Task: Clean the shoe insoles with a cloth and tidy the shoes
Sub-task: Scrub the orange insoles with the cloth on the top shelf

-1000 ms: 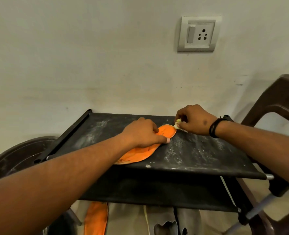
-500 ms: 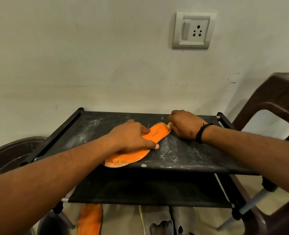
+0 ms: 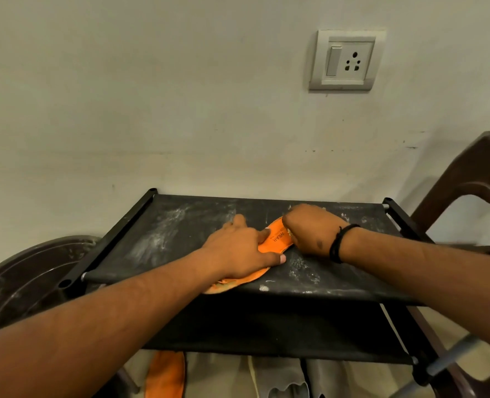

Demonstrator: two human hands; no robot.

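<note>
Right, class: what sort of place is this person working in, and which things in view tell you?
Probably a corner of a home, by a shoe storage spot. A black fabric shoe rack stands against a plain wall bearing a switch-and-socket plate, with a brown plastic chair beside it and an orange insole on top.

Shelf top lies bare leftward; brown chair crowds its right.
</note>
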